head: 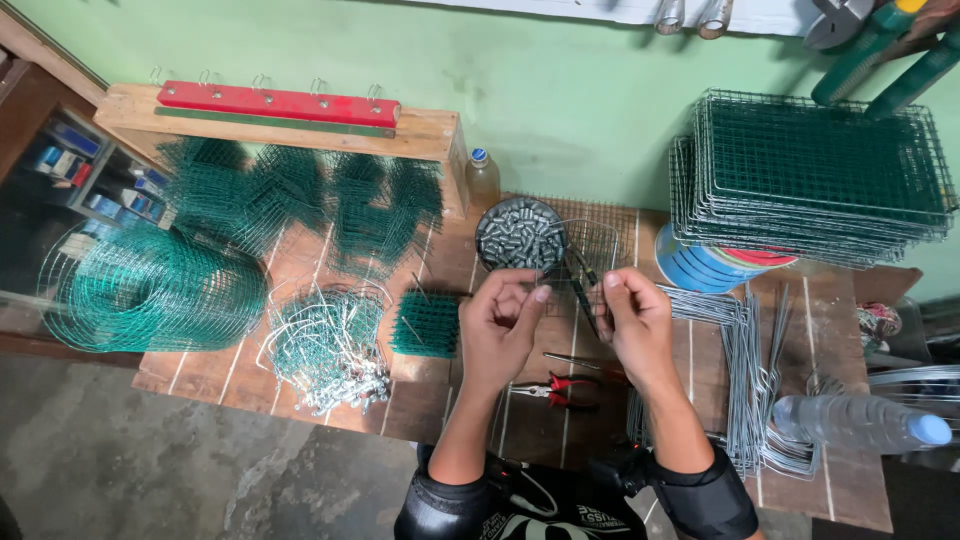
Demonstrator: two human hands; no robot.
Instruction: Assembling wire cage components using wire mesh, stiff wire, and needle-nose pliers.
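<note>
My left hand (505, 325) and my right hand (632, 318) are raised side by side above the wooden workbench (330, 405). Both pinch a thin bent wire (580, 268) that arcs between them; the fingers of each hand are closed on it. Just beyond my hands stands a round bowl (520, 236) full of small grey metal sleeves. Red-handled pliers (558, 388) lie on the bench below my hands. Whether a sleeve sits between my fingers is too small to tell.
A small green mesh piece (426, 324), a tangle of wire hooks (328, 348) and a green mesh roll (150, 290) lie left. Bent wire frames (745, 380), a plastic bottle (860, 420), stacked mesh panels (815, 175) and blue tape rolls (700, 265) sit right.
</note>
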